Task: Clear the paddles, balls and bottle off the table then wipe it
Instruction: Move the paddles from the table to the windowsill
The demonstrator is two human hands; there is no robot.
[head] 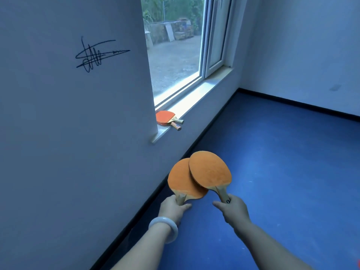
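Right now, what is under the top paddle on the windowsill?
Under the top paddle lies a second paddle; only its edge and handle show. Both rest on the windowsill. Anything beneath them is covered.

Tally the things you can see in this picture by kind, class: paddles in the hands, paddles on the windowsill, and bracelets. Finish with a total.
Paddles held: 2, one in the left hand at, one in the right hand at
Paddles on the windowsill: 2, stacked
Bracelets: 1
Total: 5
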